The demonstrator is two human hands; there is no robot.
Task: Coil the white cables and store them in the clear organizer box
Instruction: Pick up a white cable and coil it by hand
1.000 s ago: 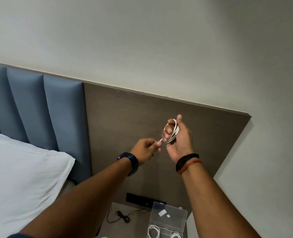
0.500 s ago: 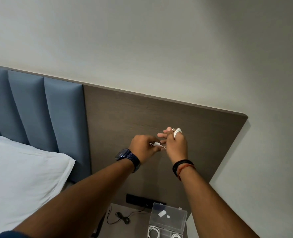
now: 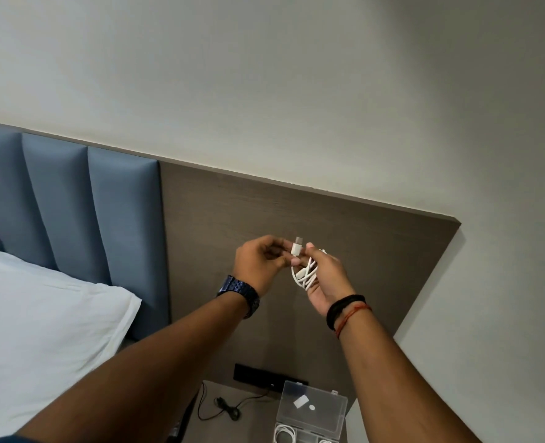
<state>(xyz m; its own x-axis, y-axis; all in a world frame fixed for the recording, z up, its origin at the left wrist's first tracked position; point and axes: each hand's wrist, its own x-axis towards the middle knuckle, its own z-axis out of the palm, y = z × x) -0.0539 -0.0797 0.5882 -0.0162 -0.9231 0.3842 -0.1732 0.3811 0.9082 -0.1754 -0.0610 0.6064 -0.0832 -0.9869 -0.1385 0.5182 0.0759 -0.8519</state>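
Left hand (image 3: pixel 261 263): at centre frame, fingers curled, with thumb and forefinger pinching the plug (image 3: pixel 296 247) of the cable.
Right hand (image 3: pixel 325 282): just right of it, palm turned toward us, fingers bent round the coil.
White cable (image 3: pixel 306 274): held in mid-air at centre frame in several loose loops, well above the box.
Clear organizer box (image 3: pixel 325 417): at the lower edge, right of centre, with its lid raised; we see another coiled cable (image 3: pixel 284 433) inside.
Risk, coil: we judge that the loops may spring apart if the plug end is left untucked or the right fingers relax.
Risk, transfer: a slack coil could catch the box rim or fall beside it.
Surface: a brown bedside table (image 3: pixel 252 423) bearing the box and a black cord (image 3: pixel 220 407).
Room: a wood panel (image 3: pixel 328 219) at centre, a blue padded headboard (image 3: pixel 117 219) and a white pillow (image 3: pixel 41 314) at left, and a pale wall (image 3: pixel 296 91) above.
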